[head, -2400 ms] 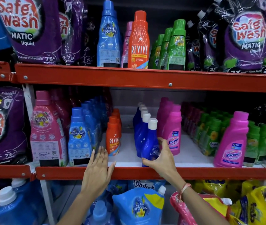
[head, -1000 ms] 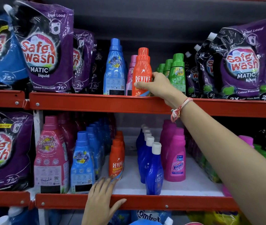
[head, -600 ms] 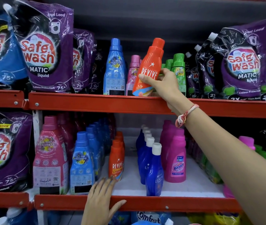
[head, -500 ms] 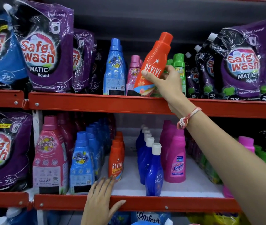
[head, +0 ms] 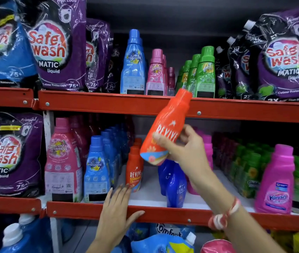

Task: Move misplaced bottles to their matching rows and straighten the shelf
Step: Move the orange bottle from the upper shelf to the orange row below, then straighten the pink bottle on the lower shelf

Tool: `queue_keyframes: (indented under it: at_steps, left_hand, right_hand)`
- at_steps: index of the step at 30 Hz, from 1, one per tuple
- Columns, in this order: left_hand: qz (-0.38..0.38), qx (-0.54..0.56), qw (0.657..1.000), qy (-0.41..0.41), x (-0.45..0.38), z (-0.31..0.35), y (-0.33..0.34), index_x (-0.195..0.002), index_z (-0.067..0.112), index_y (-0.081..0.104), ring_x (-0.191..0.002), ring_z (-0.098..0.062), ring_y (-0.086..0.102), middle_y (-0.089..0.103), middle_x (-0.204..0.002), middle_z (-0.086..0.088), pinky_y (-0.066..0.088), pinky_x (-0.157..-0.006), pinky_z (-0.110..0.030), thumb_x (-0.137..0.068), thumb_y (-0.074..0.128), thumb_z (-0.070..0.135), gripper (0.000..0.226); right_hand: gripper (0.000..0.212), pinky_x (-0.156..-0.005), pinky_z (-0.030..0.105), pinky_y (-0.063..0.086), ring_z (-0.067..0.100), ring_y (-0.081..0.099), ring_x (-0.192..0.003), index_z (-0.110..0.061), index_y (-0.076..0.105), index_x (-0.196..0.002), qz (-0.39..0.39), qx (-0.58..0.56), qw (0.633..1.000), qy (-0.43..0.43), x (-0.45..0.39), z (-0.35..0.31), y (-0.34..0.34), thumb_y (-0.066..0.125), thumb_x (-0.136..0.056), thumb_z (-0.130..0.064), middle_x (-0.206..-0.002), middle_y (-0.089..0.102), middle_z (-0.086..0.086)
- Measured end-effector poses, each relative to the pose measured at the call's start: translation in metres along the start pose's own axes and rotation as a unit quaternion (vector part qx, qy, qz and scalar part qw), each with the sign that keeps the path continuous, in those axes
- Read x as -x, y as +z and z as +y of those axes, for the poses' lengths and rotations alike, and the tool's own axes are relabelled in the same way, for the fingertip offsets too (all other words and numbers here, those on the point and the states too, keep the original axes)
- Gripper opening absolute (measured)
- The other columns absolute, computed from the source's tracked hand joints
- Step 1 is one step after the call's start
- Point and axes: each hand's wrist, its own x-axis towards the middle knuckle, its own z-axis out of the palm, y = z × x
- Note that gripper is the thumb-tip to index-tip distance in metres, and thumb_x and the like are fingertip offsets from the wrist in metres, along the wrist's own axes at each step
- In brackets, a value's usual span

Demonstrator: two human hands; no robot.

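Red shelf (head: 163,215) carries orange Revive row (head: 135,168), blue bottles (head: 175,185)

This is a shop, in the laundry products aisle. Red metal shelves (head: 108,104) carry many identical items in rows: purple Safe Wash pouches (head: 54,48), blue Comfort bottles (head: 95,170), green bottles (head: 204,73), orange Revive bottles (head: 135,170) and pink Vanish bottles (head: 276,181), all with their labels to the front.

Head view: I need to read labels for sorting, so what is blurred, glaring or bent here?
Head view: the held Revive bottle and right hand are slightly motion-blurred; glare streaks the purple pouches; the red shelf rails bow from the wide lens; back rows sit in shadow.
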Motion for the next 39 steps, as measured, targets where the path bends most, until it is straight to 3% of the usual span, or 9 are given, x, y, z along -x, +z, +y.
queue_keyframes:
  at_steps: [2,6,10,15,26,30,34,37,39]
  left_hand:
    - [0.003,-0.002,1.0,0.003,0.0,0.001,-0.001,-0.133,0.013,0.053,-0.127,-0.019,0.051,0.059,-0.133,-0.001,0.008,-0.115,-0.031,-0.085,0.032,0.076,0.081]
    - [0.01,-0.002,1.0,0.006,0.0,0.001,0.0,-0.133,0.01,0.052,-0.128,-0.02,0.049,0.058,-0.135,-0.003,0.007,-0.117,-0.031,-0.085,0.034,0.076,0.083]
    - [0.003,-0.003,1.0,0.007,-0.001,-0.003,0.003,-0.138,0.004,0.046,-0.133,-0.02,0.044,0.051,-0.142,-0.008,0.006,-0.117,-0.031,-0.082,0.034,0.08,0.095]
    - [0.006,0.012,1.0,0.011,-0.002,-0.004,0.004,-0.142,0.004,0.04,-0.137,-0.017,0.034,0.044,-0.148,-0.009,0.007,-0.118,-0.031,-0.079,0.037,0.081,0.099]
    - [0.017,-0.004,0.999,0.03,-0.003,-0.003,0.001,-0.142,0.002,0.039,-0.141,-0.018,0.025,0.038,-0.151,-0.011,0.009,-0.117,-0.036,-0.083,0.031,0.079,0.097]
    - [0.022,0.003,0.999,0.031,-0.002,-0.005,0.002,-0.142,0.003,0.038,-0.141,-0.02,0.027,0.038,-0.151,-0.012,0.012,-0.117,-0.038,-0.083,0.032,0.078,0.096]
    - [0.024,0.003,0.999,0.027,-0.002,-0.005,0.003,-0.143,0.004,0.036,-0.141,-0.022,0.03,0.036,-0.153,-0.011,0.012,-0.118,-0.037,-0.081,0.033,0.08,0.098]
    - [0.022,0.003,0.999,0.023,-0.001,-0.004,0.002,-0.144,0.004,0.034,-0.142,-0.021,0.028,0.034,-0.153,-0.01,0.007,-0.119,-0.034,-0.08,0.034,0.081,0.1]
    - [0.017,0.006,1.0,0.018,0.0,-0.004,0.002,-0.143,0.004,0.036,-0.14,-0.021,0.031,0.037,-0.152,-0.011,0.002,-0.119,-0.031,-0.08,0.032,0.081,0.1]
  right_hand:
    - [0.044,-0.086,0.042,0.06,0.004,0.073,-0.087,-0.027,0.062,-0.1,0.002,0.059,0.998,0.015,0.013,0.026,0.005,0.088,-0.065,-0.031,-0.093,0.076,-0.009]
    - [0.054,-0.075,0.032,0.061,0.005,0.071,-0.082,-0.028,0.055,-0.112,0.006,0.145,0.988,0.051,0.028,0.072,0.021,0.086,-0.068,-0.036,-0.095,0.071,-0.012]
    - [0.057,-0.077,0.048,0.06,0.024,0.072,-0.089,-0.04,0.041,-0.109,-0.001,0.207,0.974,0.09,0.024,0.113,0.04,0.078,-0.066,-0.049,-0.106,0.071,-0.001]
    - [0.056,-0.092,0.041,0.053,0.03,0.066,-0.109,-0.017,0.045,-0.117,-0.011,0.253,0.956,0.147,0.018,0.135,0.056,0.078,-0.077,-0.036,-0.12,0.068,0.009]
    - [0.066,-0.088,0.041,0.054,0.029,0.067,-0.105,-0.015,0.045,-0.12,-0.042,0.308,0.944,0.11,0.018,0.152,0.063,0.08,-0.073,-0.044,-0.116,0.069,0.008]
    - [0.068,-0.093,0.044,0.054,0.022,0.067,-0.108,-0.02,0.041,-0.123,-0.07,0.283,0.952,0.094,0.026,0.157,0.053,0.08,-0.073,-0.045,-0.119,0.069,0.003]
    - [0.052,-0.084,0.026,0.056,0.007,0.069,-0.09,-0.026,0.049,-0.12,-0.041,0.239,0.969,0.052,0.042,0.154,0.028,0.078,-0.079,-0.036,-0.104,0.068,-0.007]
    - [0.027,-0.066,0.009,0.051,0.006,0.068,-0.081,-0.026,0.057,-0.104,0.034,0.206,0.978,0.009,0.054,0.144,0.003,0.075,-0.084,-0.026,-0.087,0.07,-0.006]
    - [0.017,-0.061,0.009,0.05,0.005,0.067,-0.076,-0.022,0.061,-0.097,0.098,0.198,0.975,-0.007,0.058,0.14,-0.019,0.074,-0.085,-0.021,-0.08,0.071,-0.006]
